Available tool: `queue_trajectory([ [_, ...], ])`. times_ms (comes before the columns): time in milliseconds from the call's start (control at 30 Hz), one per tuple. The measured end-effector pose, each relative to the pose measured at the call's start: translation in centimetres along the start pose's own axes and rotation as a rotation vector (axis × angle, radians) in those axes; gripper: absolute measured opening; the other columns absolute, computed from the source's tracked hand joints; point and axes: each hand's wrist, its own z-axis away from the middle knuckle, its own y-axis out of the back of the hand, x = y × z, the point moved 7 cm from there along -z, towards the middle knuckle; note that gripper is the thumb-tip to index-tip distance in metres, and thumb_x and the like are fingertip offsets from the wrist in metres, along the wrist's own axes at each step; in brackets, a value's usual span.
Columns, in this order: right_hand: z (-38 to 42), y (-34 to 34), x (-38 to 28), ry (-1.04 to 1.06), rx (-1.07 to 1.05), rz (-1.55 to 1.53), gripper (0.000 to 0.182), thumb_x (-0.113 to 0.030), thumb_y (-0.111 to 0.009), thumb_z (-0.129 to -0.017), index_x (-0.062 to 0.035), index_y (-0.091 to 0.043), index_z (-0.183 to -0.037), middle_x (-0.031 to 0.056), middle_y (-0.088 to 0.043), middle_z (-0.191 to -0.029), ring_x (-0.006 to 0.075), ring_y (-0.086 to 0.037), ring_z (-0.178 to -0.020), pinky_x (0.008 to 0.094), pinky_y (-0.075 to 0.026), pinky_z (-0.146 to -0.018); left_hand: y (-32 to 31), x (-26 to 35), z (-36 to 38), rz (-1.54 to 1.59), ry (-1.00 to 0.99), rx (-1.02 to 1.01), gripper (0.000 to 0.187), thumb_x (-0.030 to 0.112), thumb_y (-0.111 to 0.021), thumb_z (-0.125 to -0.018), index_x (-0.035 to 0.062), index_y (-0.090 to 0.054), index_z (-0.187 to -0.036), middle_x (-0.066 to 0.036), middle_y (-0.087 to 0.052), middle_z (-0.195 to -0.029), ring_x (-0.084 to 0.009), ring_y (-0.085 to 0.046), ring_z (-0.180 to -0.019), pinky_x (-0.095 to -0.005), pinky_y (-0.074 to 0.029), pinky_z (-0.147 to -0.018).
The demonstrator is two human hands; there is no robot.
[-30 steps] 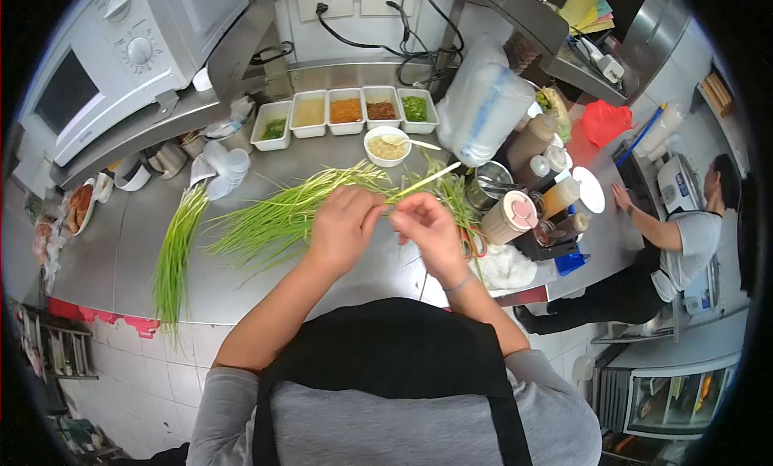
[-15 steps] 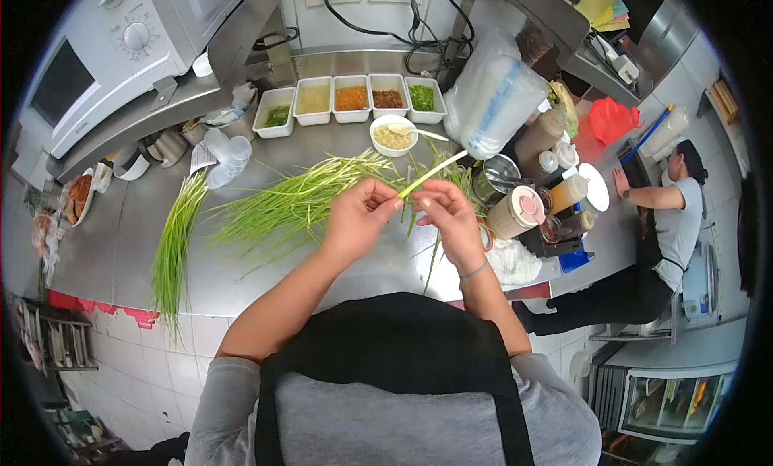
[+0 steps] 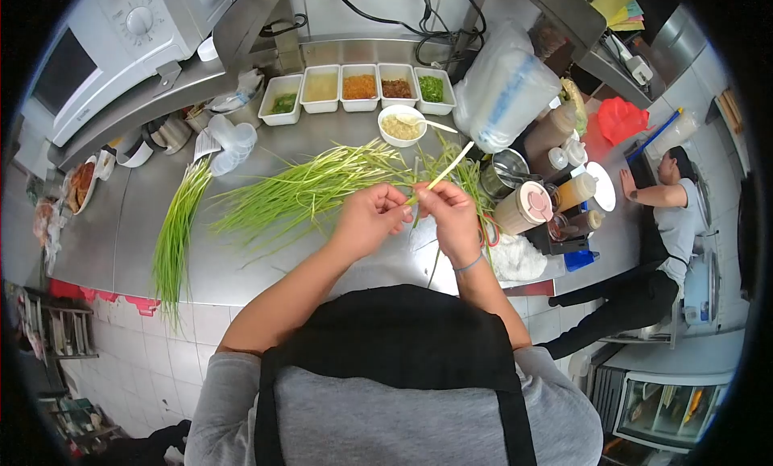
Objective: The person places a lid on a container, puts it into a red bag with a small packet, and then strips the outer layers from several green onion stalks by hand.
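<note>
A single spring onion stalk [image 3: 445, 170] slants up to the right between my hands, its pale end toward the clear plastic bag. My right hand [image 3: 451, 218] pinches it low down, thumb against fingers. My left hand [image 3: 370, 218] is closed with curled fingers at the stalk's green lower end; its exact grip is partly hidden. Beneath and left of my hands lies a loose pile of spring onions [image 3: 314, 184]. Some more loose greens [image 3: 463, 172] lie just behind my right hand. A separate bunch of spring onions [image 3: 179, 233] hangs over the counter's front edge at left.
White tubs of toppings [image 3: 359, 88] line the back, with a small bowl [image 3: 400, 126] in front. Sauce bottles [image 3: 523, 208], a metal pot [image 3: 503, 173], red-handled scissors [image 3: 489, 231] and a white cloth [image 3: 517, 258] stand or lie right. A co-worker [image 3: 672, 196] leans on the right-hand counter.
My right hand has moved slightly inward, closer to my left fingers, and the stalk now stands more steeply. The whole view has shifted a little. The co-worker's legs have shifted.
</note>
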Motion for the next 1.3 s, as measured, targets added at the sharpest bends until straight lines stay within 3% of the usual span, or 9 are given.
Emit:
queue_trajectory([
  [200, -2.7, 7.6, -4.8, 0.205, 0.342, -0.23, 0.017, -0.015, -0.058, -0.089, 0.0015, -0.062, -0.091, 0.004, -0.06, -0.072, 0.0087, -0.052, -0.059, 0.021, -0.043, -0.054, 0.1, -0.6, 0.2, 0.068, 0.063, -0.028, 0.006, 0.003, -0.061, -0.082, 0.001, -0.056, -0.086, -0.007, -0.063, -0.074, -0.008, -0.056, -0.058, -0.0217, -0.048, -0.052],
  [367, -1.5, 5.8, -3.8, 0.108, 0.227, -0.172, 0.024, -0.021, -0.054, -0.092, 0.0012, -0.061, -0.096, 0.0037, -0.059, -0.073, 0.0089, -0.052, -0.06, 0.0219, -0.043, -0.055, -0.1, -0.4, 0.2, 0.064, 0.064, -0.007, 0.008, 0.004, -0.062, -0.083, 0.0004, -0.056, -0.086, -0.007, -0.064, -0.074, -0.0086, -0.057, -0.059, -0.0223, -0.048, -0.054],
  [533, 1.6, -0.5, 2.0, -0.174, -0.072, -0.17, 0.015, -0.006, -0.065, -0.081, -0.0002, -0.061, -0.094, 0.0022, -0.06, -0.073, 0.0089, -0.053, -0.057, 0.0223, -0.043, -0.053, -0.8, -0.3, 0.4, -0.205, -0.066, 0.042, 0.008, 0.003, -0.063, -0.082, 0.0012, -0.055, -0.085, -0.005, -0.062, -0.072, -0.0067, -0.056, -0.059, -0.0211, -0.047, -0.053],
  [733, -1.7, 5.7, -1.6, 0.015, 0.129, -0.31, 0.006, -0.003, -0.062, -0.082, 0.0012, -0.062, -0.087, 0.0049, -0.061, -0.075, 0.0104, -0.054, -0.055, 0.0228, -0.045, -0.05, -0.5, -0.2, 0.8, -0.178, -0.09, 0.086, 0.008, 0.003, -0.065, -0.078, 0.0003, -0.057, -0.078, -0.004, -0.062, -0.065, -0.0058, -0.055, -0.057, -0.0222, -0.044, -0.051],
  [900, -1.7, 9.4, -3.7, 0.166, 0.306, -0.403, 0.022, -0.018, -0.053, -0.091, 0.0022, -0.059, -0.096, 0.0039, -0.058, -0.073, 0.0102, -0.052, -0.057, 0.0227, -0.044, -0.051, -0.9, 0.1, 0.9, -0.21, -0.124, 0.099, 0.009, 0.005, -0.066, -0.078, 0.0008, -0.058, -0.078, -0.004, -0.062, -0.065, -0.0063, -0.056, -0.056, -0.0227, -0.044, -0.051],
  [1067, 1.2, 2.2, 0.8, -0.129, 0.044, -0.277, 0.017, -0.015, -0.058, -0.088, -0.0006, -0.058, -0.097, 0.0023, -0.054, -0.067, 0.0099, -0.051, -0.055, 0.0232, -0.043, -0.049, -0.9, 0.6, 1.6, -0.459, -0.127, 0.047, 0.009, 0.004, -0.066, -0.078, 0.002, -0.057, -0.081, -0.004, -0.061, -0.069, -0.0072, -0.056, -0.059, -0.0235, -0.046, -0.055],
  [1133, 2.1, 0.8, 3.2, -0.194, -0.101, -0.311, 0.009, -0.01, -0.06, -0.086, -0.002, -0.059, -0.092, 0.0028, -0.056, -0.068, 0.0096, -0.051, -0.054, 0.023, -0.043, -0.048, 0.2, 2.0, 2.6, -0.596, -0.149, -0.014, 0.011, 0.006, -0.067, -0.077, 0.0024, -0.058, -0.082, -0.005, -0.061, -0.068, -0.0089, -0.056, -0.059, -0.0252, -0.046, -0.055],
  [1233, -0.2, 5.4, 2.4, -0.096, 0.052, -0.356, 0.007, -0.011, -0.059, -0.087, -0.0044, -0.06, -0.088, 0.002, -0.058, -0.07, 0.0087, -0.051, -0.055, 0.0218, -0.043, -0.049, 8.0, 6.3, 6.4, -0.903, -0.209, 0.155, 0.009, 0.006, -0.065, -0.076, 0.003, -0.059, -0.081, -0.007, -0.059, -0.066, -0.0129, -0.057, -0.061, -0.0272, -0.046, -0.058],
  [1300, -1.3, 9.1, 0.9, -0.032, 0.172, -0.337, 0.009, -0.013, -0.058, -0.088, -0.0049, -0.06, -0.089, 0.0013, -0.058, -0.071, 0.0083, -0.051, -0.056, 0.0213, -0.042, -0.049, 15.4, 9.0, 9.9, -1.099, -0.046, 0.319, 0.009, 0.003, -0.063, -0.076, 0.0019, -0.058, -0.083, -0.005, -0.058, -0.066, -0.0098, -0.054, -0.062, -0.026, -0.045, -0.057],
])
